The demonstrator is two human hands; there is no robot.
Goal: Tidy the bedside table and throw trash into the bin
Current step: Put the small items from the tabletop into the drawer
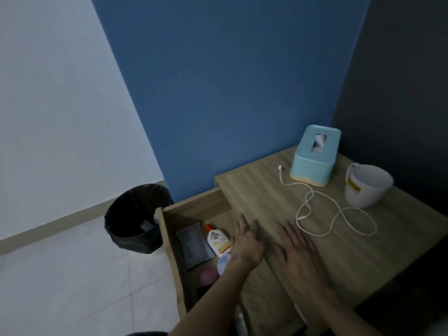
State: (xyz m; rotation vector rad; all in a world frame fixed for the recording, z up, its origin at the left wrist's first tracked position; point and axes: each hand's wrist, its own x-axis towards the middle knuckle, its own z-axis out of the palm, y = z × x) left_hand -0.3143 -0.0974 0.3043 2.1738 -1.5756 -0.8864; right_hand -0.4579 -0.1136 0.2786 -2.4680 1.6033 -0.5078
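Head view: a person's left hand (247, 241) reaches, fingers spread and empty, over the open drawer (169, 238) holding a lotion bottle (218, 241) and grey pouch (194, 246); the right hand (298, 248) lies flat, released, on the bedside table (261, 195). A charging cable (339, 214), tissue box (315, 158) and white cup (366, 185) remain on top. The lined bin (135, 219) stands just beside the drawer, apparently holding scraps; the cable seems left to tidy.

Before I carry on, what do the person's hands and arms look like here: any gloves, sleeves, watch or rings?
Both hands are bare: no gloves on the left hand or the right hand. Both forearms are uncovered as far as the frame shows, with no sleeve in view. No watch, band or ring is visible, though the light is dim.
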